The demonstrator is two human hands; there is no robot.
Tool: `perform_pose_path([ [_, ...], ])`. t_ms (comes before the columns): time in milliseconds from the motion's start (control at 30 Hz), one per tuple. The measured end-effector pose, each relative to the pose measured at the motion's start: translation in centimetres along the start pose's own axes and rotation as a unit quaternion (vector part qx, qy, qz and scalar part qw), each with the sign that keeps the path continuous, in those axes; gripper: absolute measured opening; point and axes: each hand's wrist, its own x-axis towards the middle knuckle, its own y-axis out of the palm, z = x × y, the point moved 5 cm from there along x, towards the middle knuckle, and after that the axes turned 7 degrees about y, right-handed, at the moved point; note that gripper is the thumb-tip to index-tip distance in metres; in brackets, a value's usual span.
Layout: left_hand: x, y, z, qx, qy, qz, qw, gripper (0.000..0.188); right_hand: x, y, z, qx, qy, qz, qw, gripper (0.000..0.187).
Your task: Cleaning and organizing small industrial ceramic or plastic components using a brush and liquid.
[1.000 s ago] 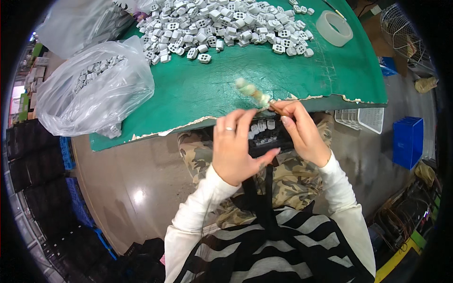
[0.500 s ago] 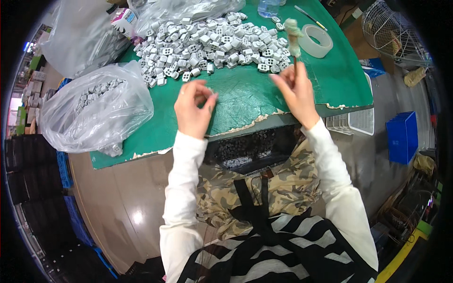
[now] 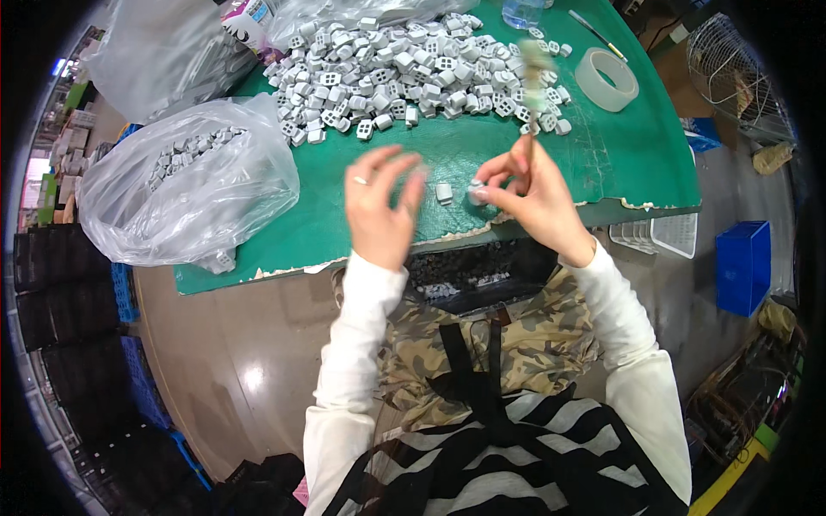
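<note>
My right hand [image 3: 538, 193] pinches a small light-grey plastic part [image 3: 476, 193] between thumb and forefinger. The same hand also holds a thin stick with a pale greenish, wrapped-looking head [image 3: 533, 82], pointing away from me and blurred. Between my hands another grey plastic part [image 3: 444, 193] lies on the green tabletop [image 3: 379, 228]. My left hand [image 3: 383, 193] hovers to the left of that part, its fingers apart, smeared by motion and with nothing seen in them. Beyond both hands spreads a large heap of similar grey parts [image 3: 413, 69], some showing square openings.
A clear plastic bag with grey parts [image 3: 198, 189] sits at the table's left, a bigger bag [image 3: 163, 69] behind it. Far right are a tape roll [image 3: 607, 79], a pen [image 3: 597, 35] and a clear container [image 3: 521, 12]. A dark bin [image 3: 469, 271] stands below the frayed table edge.
A grey part now lies on the table between my hands, and another is in my right fingertips. My right hand has come lower; the left fingers have spread. The whole view has shifted slightly.
</note>
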Motion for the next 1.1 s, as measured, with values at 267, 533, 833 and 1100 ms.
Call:
perform_pose_path([
  [267, 3.7, 0.2, 7.6, 0.064, -0.115, 0.084, 0.988, 0.014, 0.5, 1.1, 0.5, -0.192, -0.065, -0.054, 0.978, 0.036],
  [533, -0.3, 0.0, 3.9, -0.295, -0.319, 0.326, 0.839, 0.013, 1.4, 0.7, -0.8, -0.136, -0.070, -0.055, 0.987, 0.030],
  [833, 0.7, -0.8, 0.6, -0.079, -0.119, 0.146, 0.979, 0.024, 3.8, -1.2, 0.7, -0.388, -0.198, -0.173, 0.883, 0.030],
  [1100, -0.2, 0.7, 0.8, -0.204, -0.092, 0.224, 0.949, 0.047, 1.1, 0.3, 0.9, -0.344, -0.119, -0.089, 0.927, 0.037],
])
